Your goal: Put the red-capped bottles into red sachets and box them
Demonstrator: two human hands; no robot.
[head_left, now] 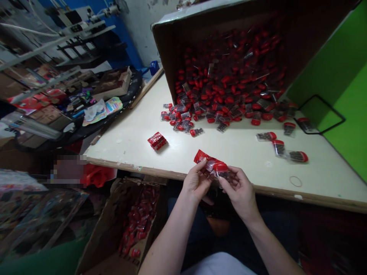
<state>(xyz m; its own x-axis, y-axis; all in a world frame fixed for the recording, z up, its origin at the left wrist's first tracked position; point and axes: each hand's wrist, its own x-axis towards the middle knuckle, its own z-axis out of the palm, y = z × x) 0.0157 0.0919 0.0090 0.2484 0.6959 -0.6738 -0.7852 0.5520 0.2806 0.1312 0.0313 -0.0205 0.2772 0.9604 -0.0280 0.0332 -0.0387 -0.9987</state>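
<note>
Over the table's front edge, my left hand [197, 182] pinches a red printed wrapper [200, 156] between thumb and fingers. My right hand [239, 189] grips a small clear container with a red cap [220, 167], its cap facing away from me. Container and wrapper meet between my hands; whether one is inside the other I cannot tell. To the left of my hands lies a small stack of red packets [157, 141]. Several more red-capped clear containers with dark contents [298, 156] lie loose on the right.
A large cardboard box [162, 49] lies on its side, red-capped containers spilling onto the pale table [129, 147]. A rubber band [295, 181] and black wire frame [341, 120] are at right. Below left, a carton [97, 229] holds red packets. Machinery [74, 38] stands left.
</note>
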